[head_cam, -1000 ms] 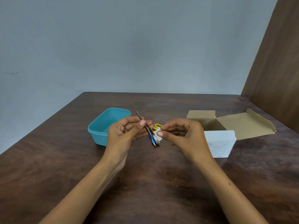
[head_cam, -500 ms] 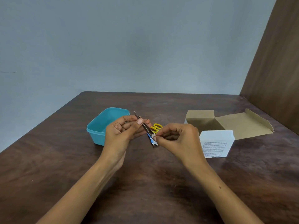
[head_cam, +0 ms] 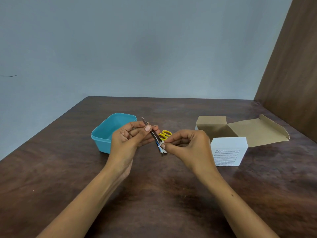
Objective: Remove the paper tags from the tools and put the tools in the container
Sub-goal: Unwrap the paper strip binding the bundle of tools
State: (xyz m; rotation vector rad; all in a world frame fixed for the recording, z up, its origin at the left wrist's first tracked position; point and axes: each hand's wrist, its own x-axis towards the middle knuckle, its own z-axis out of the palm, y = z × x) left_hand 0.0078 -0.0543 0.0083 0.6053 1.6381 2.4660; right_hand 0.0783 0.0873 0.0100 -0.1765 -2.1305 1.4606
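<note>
1 blue container [head_cam: 109, 134], left of the hands. 1 left hand [head_cam: 127, 140] pinching 1 metal tool [head_cam: 153, 133], held above the table [head_cam: 68, 169]. 1 right hand [head_cam: 187, 148] pinching 1 paper tag [head_cam: 162, 146] at the tool's lower end. 1 yellow scissors [head_cam: 165, 134] behind. 1 white box [head_cam: 228, 152], 1 cardboard box [head_cam: 240, 129] right.

Head-worn view, forward and down over the table [head_cam: 154, 203]

Container [head_cam: 109, 133] left on table [head_cam: 154, 194], cardboard box [head_cam: 240, 129] right.
</note>
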